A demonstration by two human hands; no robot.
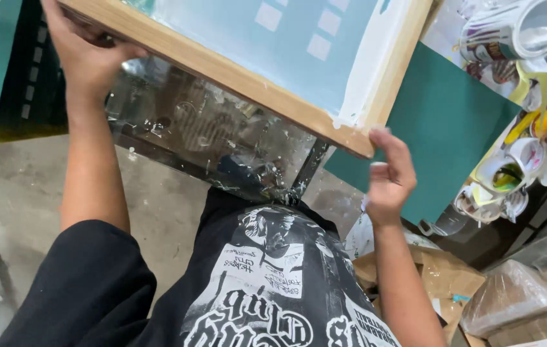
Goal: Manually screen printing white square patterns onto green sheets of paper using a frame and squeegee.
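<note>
Now both hands hold the wooden screen frame (254, 71) by its near rail. Left hand (83, 54), upper left, wraps it; right hand (389, 177) pinches the corner, so lowering it onto the green sheet (447, 122) likely needs level, steady alignment.

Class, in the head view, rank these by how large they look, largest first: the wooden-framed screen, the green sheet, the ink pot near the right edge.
1. wooden-framed screen, cut off by the picture's top
2. green sheet, partly hidden
3. ink pot

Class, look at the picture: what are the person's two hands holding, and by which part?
Both hold the wooden-framed printing screen by its near wooden rail: the left hand grips near the left end, the right hand at the right corner.
</note>
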